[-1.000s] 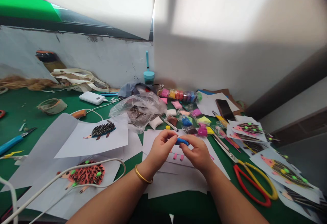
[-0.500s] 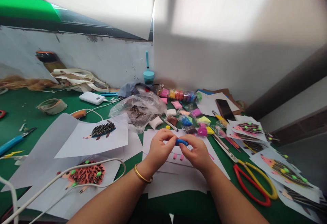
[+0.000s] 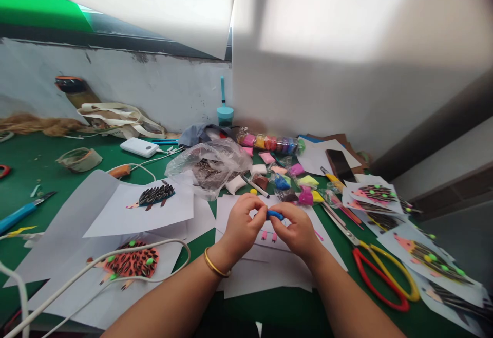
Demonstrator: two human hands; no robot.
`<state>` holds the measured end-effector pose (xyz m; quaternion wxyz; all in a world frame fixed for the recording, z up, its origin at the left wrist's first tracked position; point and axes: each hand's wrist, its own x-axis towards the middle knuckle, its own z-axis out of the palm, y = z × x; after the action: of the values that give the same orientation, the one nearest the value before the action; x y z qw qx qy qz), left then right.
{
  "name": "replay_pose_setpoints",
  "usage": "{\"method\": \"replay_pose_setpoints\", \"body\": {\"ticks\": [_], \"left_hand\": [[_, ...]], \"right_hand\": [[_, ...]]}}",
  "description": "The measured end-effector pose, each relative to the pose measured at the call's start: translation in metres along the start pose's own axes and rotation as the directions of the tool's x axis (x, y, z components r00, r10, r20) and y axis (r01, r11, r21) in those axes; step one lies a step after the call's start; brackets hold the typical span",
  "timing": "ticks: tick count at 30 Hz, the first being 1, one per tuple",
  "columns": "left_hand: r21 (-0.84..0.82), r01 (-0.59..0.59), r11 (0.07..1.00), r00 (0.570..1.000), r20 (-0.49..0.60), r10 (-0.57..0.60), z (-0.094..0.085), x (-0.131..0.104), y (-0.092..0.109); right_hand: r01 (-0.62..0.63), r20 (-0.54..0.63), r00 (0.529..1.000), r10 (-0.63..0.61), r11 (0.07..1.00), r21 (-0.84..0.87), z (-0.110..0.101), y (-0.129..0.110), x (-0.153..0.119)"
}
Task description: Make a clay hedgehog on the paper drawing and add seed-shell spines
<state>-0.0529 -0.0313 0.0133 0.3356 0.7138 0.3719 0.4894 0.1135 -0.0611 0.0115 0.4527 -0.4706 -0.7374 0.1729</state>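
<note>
A small roll of blue modelling clay (image 3: 275, 214) is pinched between my two hands, over a stack of white paper (image 3: 265, 271). My left hand (image 3: 246, 225), with a gold bangle at the wrist, has its thumb and forefinger closed on the roll's left end. Thumb and fingers of my right hand (image 3: 296, 227) close on its right part. Below the roll, two small pink clay pieces (image 3: 274, 237) lie on the top sheet. A thin pink strip (image 3: 319, 235) lies right of my right hand. Just beyond the hands sits a small yellow ball (image 3: 253, 192).
Several bagged clay lumps (image 3: 282, 181) and a plastic bag of seeds (image 3: 210, 166) lie beyond the hands. Large scissors (image 3: 385, 276) rest at right, near seed-covered hedgehog pictures (image 3: 431, 258). At left are another hedgehog picture (image 3: 156, 195), a white cable (image 3: 88, 261) and a blue-handled cutter (image 3: 23, 214).
Both hands stay in nearly the same place, still holding the blue clay. The whole view has shifted very slightly.
</note>
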Motion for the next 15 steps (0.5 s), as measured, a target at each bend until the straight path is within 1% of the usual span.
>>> {"method": "replay_pose_setpoints", "body": {"ticks": [2, 5, 7, 10, 12, 15], "left_hand": [[-0.084, 0.072, 0.994, 0.997, 0.014, -0.071, 0.0, 0.001, -0.001], [-0.171, 0.104, 0.98, 0.994, 0.049, -0.096, 0.001, 0.002, -0.001], [-0.188, 0.114, 0.975, 0.993, 0.062, -0.104, 0.002, 0.0, -0.001], [-0.195, 0.165, 0.967, 0.985, 0.075, -0.153, 0.004, -0.002, 0.001], [-0.214, 0.182, 0.96, 0.983, 0.063, -0.172, 0.006, -0.003, 0.001], [-0.249, 0.17, 0.953, 0.985, 0.018, -0.17, 0.007, -0.003, 0.0]], "right_hand": [[-0.002, -0.002, 1.0, 0.002, 1.0, 0.01, -0.001, 0.001, 0.0], [-0.013, -0.033, 0.999, 0.014, 1.0, 0.021, -0.002, 0.002, 0.0], [-0.036, -0.051, 0.998, 0.038, 0.998, 0.043, -0.003, 0.003, 0.0], [-0.065, -0.05, 0.996, 0.069, 0.995, 0.081, -0.003, 0.005, -0.001], [-0.064, -0.041, 0.997, 0.067, 0.995, 0.075, -0.002, 0.007, -0.002], [-0.042, -0.041, 0.998, 0.043, 0.999, 0.017, -0.002, 0.011, -0.004]]}}
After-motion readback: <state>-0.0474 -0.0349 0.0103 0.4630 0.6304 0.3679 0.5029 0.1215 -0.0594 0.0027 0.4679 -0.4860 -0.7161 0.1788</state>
